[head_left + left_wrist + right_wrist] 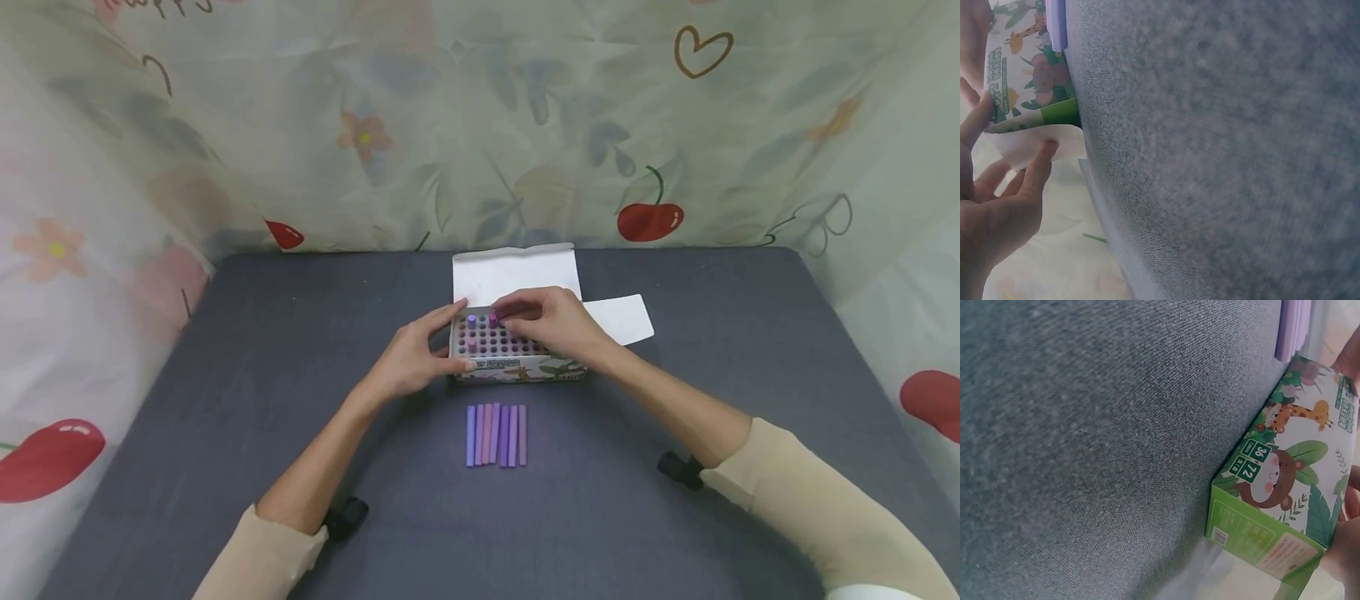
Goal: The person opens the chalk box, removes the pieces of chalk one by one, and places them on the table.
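Observation:
A cardboard box with printed animals stands in the middle of the table, its top holding a grid of round holes. My left hand grips the box's left end, thumb at the front and fingers behind. Over the grid, my right hand pinches a magenta chalk stick at the back left. A violet chalk stick and a pink one stand upright in holes. In front of the box, several purple and pink chalk sticks lie side by side.
The box's white lid is folded back behind it. A white side flap sticks out to the right. A dark grey cloth covers the table, and a printed curtain hangs behind.

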`<state>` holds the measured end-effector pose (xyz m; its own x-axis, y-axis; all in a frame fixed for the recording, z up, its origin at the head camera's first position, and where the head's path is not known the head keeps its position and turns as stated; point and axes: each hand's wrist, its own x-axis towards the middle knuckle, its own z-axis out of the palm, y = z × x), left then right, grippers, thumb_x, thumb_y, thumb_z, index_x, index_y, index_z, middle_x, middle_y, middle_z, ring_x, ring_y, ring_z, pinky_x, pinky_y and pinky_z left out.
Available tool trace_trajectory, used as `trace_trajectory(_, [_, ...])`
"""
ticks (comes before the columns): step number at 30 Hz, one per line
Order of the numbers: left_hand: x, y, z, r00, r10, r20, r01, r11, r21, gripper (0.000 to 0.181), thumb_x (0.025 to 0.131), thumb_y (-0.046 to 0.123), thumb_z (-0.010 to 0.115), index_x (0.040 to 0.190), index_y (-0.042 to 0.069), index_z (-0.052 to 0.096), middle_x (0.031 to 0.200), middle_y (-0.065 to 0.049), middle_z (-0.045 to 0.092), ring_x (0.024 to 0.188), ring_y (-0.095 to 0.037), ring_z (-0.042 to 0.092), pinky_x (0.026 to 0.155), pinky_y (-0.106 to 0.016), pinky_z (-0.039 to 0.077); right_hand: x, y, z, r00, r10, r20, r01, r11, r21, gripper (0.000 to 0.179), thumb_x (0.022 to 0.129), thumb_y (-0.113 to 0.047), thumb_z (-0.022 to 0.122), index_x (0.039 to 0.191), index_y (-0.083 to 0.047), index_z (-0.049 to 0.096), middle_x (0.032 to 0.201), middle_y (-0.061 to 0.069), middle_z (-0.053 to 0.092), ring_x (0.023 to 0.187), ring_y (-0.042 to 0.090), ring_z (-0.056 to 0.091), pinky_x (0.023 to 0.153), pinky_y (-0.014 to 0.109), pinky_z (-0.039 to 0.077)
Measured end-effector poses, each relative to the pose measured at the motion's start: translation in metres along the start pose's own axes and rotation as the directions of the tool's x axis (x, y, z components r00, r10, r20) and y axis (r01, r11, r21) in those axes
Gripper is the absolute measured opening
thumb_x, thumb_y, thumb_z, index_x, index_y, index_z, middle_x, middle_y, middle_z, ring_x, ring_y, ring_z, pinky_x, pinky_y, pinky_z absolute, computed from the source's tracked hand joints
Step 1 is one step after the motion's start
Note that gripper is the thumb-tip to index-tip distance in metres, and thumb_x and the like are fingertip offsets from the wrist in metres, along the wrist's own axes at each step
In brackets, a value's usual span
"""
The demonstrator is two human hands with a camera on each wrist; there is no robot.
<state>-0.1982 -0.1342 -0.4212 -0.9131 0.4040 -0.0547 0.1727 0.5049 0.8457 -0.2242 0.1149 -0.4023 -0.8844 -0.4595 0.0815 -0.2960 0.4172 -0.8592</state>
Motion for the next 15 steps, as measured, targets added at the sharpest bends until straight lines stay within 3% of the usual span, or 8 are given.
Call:
trace_trajectory(10, [-0.0003, 0.0015, -0.0011, 1.000, -0.004, 0.002, 0.004, 1.000, 0.002, 0.088, 0.084, 0.016, 0.082, 0.156, 0.025, 0.034, 0.161, -0.007, 0.029, 0.141, -0.027, 0.038, 0.098, -0.031, 0.054, 0.0056, 0.0011, 0.0032, 0.998, 0.055, -0.008, -0.055, 0.998, -0.035, 0.023, 0.092, -0.010, 0.069, 0.115, -0.010, 0.075, 0.102, 0.004, 0.075, 0.094, 0.015, 0.072, 0.079, 0.032, 0.060])
trace_trajectory(15, [-0.0001, 0.0012, -0.0008, 1.000, -0.006, 0.003, 0.006, 1.000, 0.004, 0.088, 0.084, 0.017, 0.082, 0.157, 0.025, 0.033, 0.161, -0.008, 0.029, 0.141, -0.028, 0.039, 0.098, -0.031, 0.054, 0.0092, -0.0011, 0.0050, 0.997, 0.083, -0.007, -0.083, 0.989, -0.121, 0.024, 0.091, -0.014, 0.071, 0.114, -0.012, 0.076, 0.099, 0.001, 0.076, 0.091, 0.012, 0.072, 0.081, 0.032, 0.059])
